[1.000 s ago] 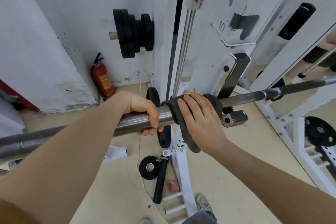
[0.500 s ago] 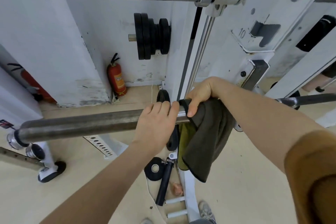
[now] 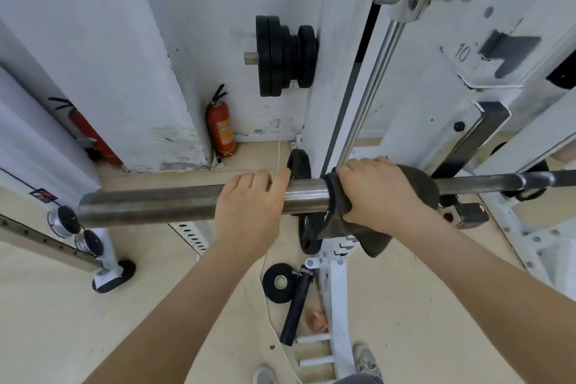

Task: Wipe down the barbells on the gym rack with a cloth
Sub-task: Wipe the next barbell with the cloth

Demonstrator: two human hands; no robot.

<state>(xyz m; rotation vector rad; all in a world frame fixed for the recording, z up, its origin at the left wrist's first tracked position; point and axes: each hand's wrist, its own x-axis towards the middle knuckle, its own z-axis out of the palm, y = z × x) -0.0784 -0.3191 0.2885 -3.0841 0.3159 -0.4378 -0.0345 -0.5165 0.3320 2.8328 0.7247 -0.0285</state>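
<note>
cloth (image 3: pixel 386 196) now wrapped tight round barbell (image 3: pixel 156 204), right hand (image 3: pixel 374 193) regripped over it

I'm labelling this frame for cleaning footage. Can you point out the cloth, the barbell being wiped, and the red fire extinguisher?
cloth (image 3: pixel 431 188): head view, fold draped over the bar beside the right hand.
barbell (image 3: pixel 149 206): head view, bare sleeve left of the left hand.
fire extinguisher (image 3: pixel 222 131): head view, red cylinder body.

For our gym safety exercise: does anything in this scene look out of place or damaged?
Yes. A small black weight plate and a black cylindrical handle lie loose on the tan floor beside the white rack base, instead of racked. The white wall's paint is scuffed and peeling low down.
</note>
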